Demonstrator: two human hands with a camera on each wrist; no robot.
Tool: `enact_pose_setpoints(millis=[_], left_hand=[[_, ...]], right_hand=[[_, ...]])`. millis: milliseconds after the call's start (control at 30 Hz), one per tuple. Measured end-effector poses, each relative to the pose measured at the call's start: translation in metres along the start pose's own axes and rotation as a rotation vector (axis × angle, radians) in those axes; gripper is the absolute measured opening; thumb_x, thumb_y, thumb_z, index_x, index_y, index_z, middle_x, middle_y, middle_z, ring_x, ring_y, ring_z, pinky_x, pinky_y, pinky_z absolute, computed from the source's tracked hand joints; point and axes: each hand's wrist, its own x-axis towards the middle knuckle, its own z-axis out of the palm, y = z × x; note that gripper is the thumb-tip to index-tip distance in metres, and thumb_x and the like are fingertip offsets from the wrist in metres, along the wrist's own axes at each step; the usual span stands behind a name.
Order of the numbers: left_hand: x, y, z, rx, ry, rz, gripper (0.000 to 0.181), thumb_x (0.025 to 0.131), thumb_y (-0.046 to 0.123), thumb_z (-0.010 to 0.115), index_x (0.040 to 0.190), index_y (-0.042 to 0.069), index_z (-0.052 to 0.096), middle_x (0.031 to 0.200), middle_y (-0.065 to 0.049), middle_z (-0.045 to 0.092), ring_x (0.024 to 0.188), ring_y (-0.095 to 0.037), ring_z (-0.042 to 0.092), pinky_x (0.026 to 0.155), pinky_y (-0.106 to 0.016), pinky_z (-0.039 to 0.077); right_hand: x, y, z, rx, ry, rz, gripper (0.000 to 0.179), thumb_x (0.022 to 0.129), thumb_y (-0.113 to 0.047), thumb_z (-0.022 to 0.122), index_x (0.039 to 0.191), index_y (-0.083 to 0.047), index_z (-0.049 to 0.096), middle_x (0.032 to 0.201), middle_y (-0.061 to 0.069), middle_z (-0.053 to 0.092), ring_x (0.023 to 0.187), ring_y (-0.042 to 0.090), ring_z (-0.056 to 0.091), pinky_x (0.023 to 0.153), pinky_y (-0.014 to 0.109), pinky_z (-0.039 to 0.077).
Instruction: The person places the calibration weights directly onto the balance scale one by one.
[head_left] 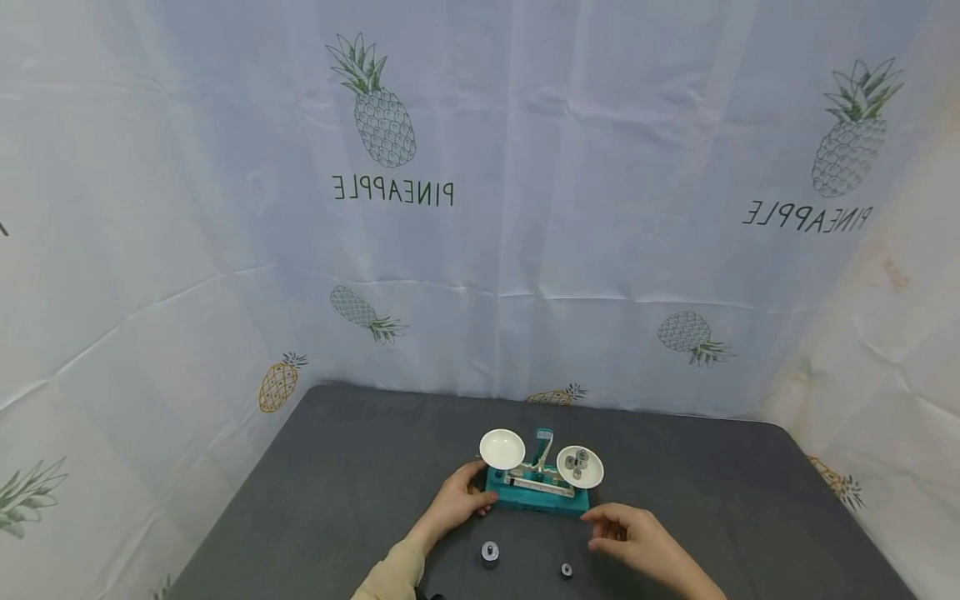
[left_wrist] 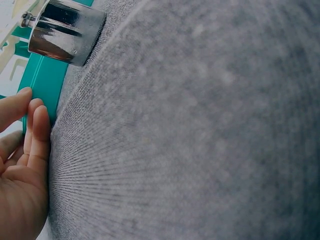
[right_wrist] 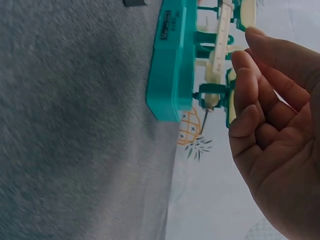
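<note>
Grips the balance scale (head_left: 538, 486) on the table (head_left: 360, 467) by its left end with the left hand (head_left: 453, 502); holds nothing in the loosely curled right hand (head_left: 633, 537). Risks spilling weights (head_left: 582, 456) off the right pan (head_left: 594, 477) by bumping it or jerking the scale.

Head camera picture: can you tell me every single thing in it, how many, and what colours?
Balance scale: one, teal, on the table
Pans: two, white, on the scale
Small weights: at least three, grey, in the right pan
Large weight: one, silver, on the table before the scale
Little weight: one, grey, right of the large weight
Dark thing: count unclear, black, cut off at the bottom edge
Table: one, dark grey, under the scale
Cloth: sheets uncountable, whitish with green and orange pineapples, around the table
Sleeve: one, cream, left arm
Left hand: one, gripping the scale's left end
Right hand: one, near the scale's right end
</note>
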Motion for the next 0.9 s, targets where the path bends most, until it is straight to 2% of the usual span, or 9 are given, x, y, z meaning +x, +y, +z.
enact_pose_setpoints(millis=[133, 233, 367, 467, 667, 767, 900], left_hand=[[-0.005, 0.014, -0.002, -0.021, 0.003, 0.001, 0.056, 0.076, 0.007, 0.064, 0.125, -0.006, 0.040, 0.082, -0.019, 0.058, 0.054, -0.017, 0.057, 0.047, -0.031, 0.049], [-0.006, 0.018, -0.002, -0.030, 0.002, 0.005, 0.056, 0.076, 0.005, 0.063, 0.125, -0.007, 0.039, 0.079, -0.020, 0.058, 0.054, -0.020, 0.057, 0.047, -0.033, 0.049], [-0.002, 0.006, 0.000, -0.007, -0.002, 0.003, 0.057, 0.077, 0.011, 0.064, 0.127, -0.003, 0.039, 0.073, -0.016, 0.060, 0.053, -0.012, 0.056, 0.047, -0.027, 0.048], [0.002, -0.003, 0.001, 0.004, -0.006, -0.005, 0.059, 0.077, 0.016, 0.065, 0.128, -0.001, 0.039, 0.071, -0.012, 0.061, 0.052, -0.008, 0.054, 0.048, -0.024, 0.048], [0.003, -0.005, 0.001, -0.002, -0.010, -0.001, 0.060, 0.076, 0.017, 0.066, 0.128, -0.001, 0.039, 0.072, -0.011, 0.061, 0.052, -0.007, 0.054, 0.048, -0.024, 0.047], [-0.001, 0.003, 0.000, -0.008, -0.006, 0.004, 0.058, 0.077, 0.013, 0.065, 0.127, -0.003, 0.039, 0.077, -0.016, 0.060, 0.052, -0.009, 0.055, 0.047, -0.025, 0.048], [-0.008, 0.022, -0.003, -0.009, 0.005, 0.009, 0.055, 0.076, 0.008, 0.064, 0.124, -0.006, 0.041, 0.091, -0.022, 0.054, 0.054, -0.018, 0.058, 0.047, -0.029, 0.048]], right_hand=[[0.001, 0.002, 0.007, 0.055, -0.073, -0.010, 0.036, 0.079, -0.024, 0.062, 0.105, 0.000, 0.058, 0.079, -0.001, 0.060, 0.064, -0.004, 0.050, 0.051, 0.019, 0.043], [0.003, 0.004, 0.013, 0.084, -0.124, 0.004, 0.036, 0.079, -0.023, 0.063, 0.106, 0.001, 0.058, 0.081, 0.002, 0.061, 0.066, -0.004, 0.051, 0.053, 0.019, 0.044], [0.005, 0.008, 0.021, 0.140, -0.197, 0.051, 0.036, 0.078, -0.021, 0.063, 0.107, 0.000, 0.057, 0.081, 0.001, 0.061, 0.068, -0.003, 0.052, 0.055, 0.019, 0.044], [0.005, 0.011, 0.026, 0.156, -0.227, 0.057, 0.036, 0.078, -0.020, 0.063, 0.108, 0.000, 0.057, 0.079, -0.003, 0.060, 0.067, -0.002, 0.052, 0.055, 0.019, 0.044], [0.006, 0.014, 0.033, 0.180, -0.256, 0.053, 0.036, 0.078, -0.021, 0.063, 0.107, 0.000, 0.058, 0.075, -0.006, 0.059, 0.064, -0.003, 0.051, 0.053, 0.019, 0.043], [0.007, 0.014, 0.037, 0.211, -0.279, 0.050, 0.034, 0.078, -0.019, 0.063, 0.106, 0.000, 0.058, 0.073, -0.003, 0.059, 0.062, -0.002, 0.050, 0.052, 0.019, 0.043], [0.008, 0.015, 0.041, 0.217, -0.297, 0.059, 0.032, 0.079, -0.019, 0.063, 0.105, -0.001, 0.059, 0.071, -0.004, 0.057, 0.060, -0.003, 0.048, 0.051, 0.018, 0.042]])
